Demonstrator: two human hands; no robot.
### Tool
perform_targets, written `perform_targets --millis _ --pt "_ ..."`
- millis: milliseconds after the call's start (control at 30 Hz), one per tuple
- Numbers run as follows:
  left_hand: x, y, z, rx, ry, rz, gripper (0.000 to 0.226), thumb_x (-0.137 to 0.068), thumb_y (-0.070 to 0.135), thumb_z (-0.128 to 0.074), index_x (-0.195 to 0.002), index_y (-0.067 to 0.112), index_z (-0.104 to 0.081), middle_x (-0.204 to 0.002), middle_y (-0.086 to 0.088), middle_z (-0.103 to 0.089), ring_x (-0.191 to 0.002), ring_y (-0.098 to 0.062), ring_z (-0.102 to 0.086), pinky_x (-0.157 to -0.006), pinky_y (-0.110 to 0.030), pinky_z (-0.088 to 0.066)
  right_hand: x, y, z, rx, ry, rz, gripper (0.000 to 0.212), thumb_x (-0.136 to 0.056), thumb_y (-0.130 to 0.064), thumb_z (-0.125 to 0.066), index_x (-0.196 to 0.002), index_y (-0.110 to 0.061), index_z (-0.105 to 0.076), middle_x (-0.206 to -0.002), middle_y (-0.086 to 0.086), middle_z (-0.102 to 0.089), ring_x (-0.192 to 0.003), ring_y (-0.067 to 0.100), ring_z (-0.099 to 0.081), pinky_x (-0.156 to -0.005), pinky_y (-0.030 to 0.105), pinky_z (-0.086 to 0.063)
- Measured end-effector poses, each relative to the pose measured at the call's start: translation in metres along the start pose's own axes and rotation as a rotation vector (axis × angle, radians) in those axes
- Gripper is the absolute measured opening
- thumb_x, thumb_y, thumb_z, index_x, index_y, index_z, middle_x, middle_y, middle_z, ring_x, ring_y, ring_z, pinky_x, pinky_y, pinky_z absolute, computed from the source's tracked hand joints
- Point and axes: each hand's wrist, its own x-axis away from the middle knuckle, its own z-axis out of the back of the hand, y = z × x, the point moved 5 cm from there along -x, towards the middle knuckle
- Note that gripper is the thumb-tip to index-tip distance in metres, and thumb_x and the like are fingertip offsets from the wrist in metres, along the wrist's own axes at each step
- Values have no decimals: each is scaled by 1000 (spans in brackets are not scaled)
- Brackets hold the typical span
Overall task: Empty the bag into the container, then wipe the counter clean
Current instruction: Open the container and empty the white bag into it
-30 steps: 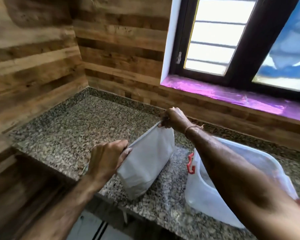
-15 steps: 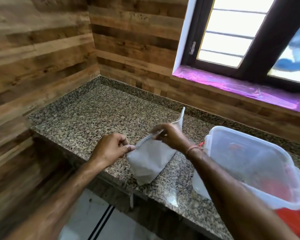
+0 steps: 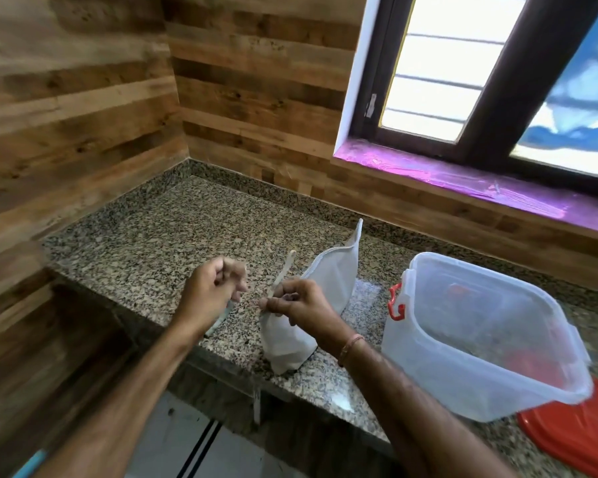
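The bag [image 3: 328,288] stands on the granite surface [image 3: 187,229], just beside the container [image 3: 480,339]; a torn strip [image 3: 282,274] is pinched by the right hand [image 3: 301,305]; the left hand [image 3: 211,291] is curled shut, seemingly on something blurred; unsupported, the opened bag may be tipped and spilled.

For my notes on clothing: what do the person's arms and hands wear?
Both forearms are bare, with no sleeves in view and no gloves. The right hand has a thin orange-pink thread band around its wrist. The left hand shows no band, ring or watch.
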Motion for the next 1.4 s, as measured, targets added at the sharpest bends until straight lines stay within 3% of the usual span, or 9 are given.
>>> perform_targets --millis 133,233,333,467,667,833,1033,1133,1400 --pt "24 -36 -29 -185 -231 -32 13 -83 27 -83 -87 31 -71 -84 16 -75 -79 -1 -70 -67 -21 -55 -4 4 2 -24 74 -4 36 -79 -34 -87 -80 -3 -68 -107 10 -57 -83 14 -58 -56 14 -44" --pt "26 -33 -41 -367 -76 -139 29 -79 42 -85 -70 37 -58 -62 15 -63 -61 4 -59 -55 -20 -46 -5 3 -1 -19 82 8 26 -76 -39 -87 -71 -22 -68 -112 21 -55 -89 20 -57 -62 24 -49" --pt "27 -34 -42 -438 47 -234 42 -84 36 -82 -61 31 -47 -56 15 -51 -54 4 -48 -50 -22 -35 0 0 3 90 149 26 25 -79 -31 -87 -67 -20 -67 -114 11 -52 -100 19 -57 -82 37 -59" --pt "28 -45 -44 -413 -3 -268 34 -85 31 -81 -67 32 -52 -63 12 -57 -60 3 -54 -55 -13 -41 -7 1 61 124 350 -19 19 -81 -24 -84 -76 -13 -69 -120 -2 -53 -115 19 -56 -97 34 -58" --pt "13 -29 -56 -605 -176 -283 18 -88 43 -71 -88 33 -57 -81 14 -64 -71 -3 -64 -60 -15 -49 -32 9 151 171 483 -166 23 -80 -25 -87 -68 -13 -72 -76 3 -69 -78 17 -62 -64 32 -53" --pt "-21 23 -93 -1019 -157 -312 52 -85 78 -56 -100 28 -51 -87 8 -63 -75 -14 -58 -67 -28 -40 -46 14 147 173 455 -167 26 -81 -31 -86 -69 -13 -70 -76 4 -70 -73 13 -62 -61 29 -55" --pt "-24 14 -100 -990 -217 -321 21 -98 52 -61 -88 33 -62 -72 15 -53 -66 -2 -53 -65 -13 -36 -68 19 187 179 541 -194 28 -83 -22 -84 -71 -1 -70 -67 6 -64 -60 14 -56 -56 30 -52" --pt "-20 3 -96 -966 -233 -282 38 -98 52 -60 -70 36 -41 -60 14 -44 -55 9 -42 -50 -11 -24 -82 25 219 137 634 -256 27 -84 -20 -81 -78 4 -73 -68 9 -66 -57 16 -58 -55 32 -53" --pt "-12 2 -96 -930 -209 -225 46 -96 53 -62 -64 39 -33 -55 13 -43 -50 9 -40 -46 -13 -26 -110 34 273 23 655 -335 15 -90 -13 -75 -78 -7 -67 -70 12 -59 -52 19 -56 -54 29 -52"
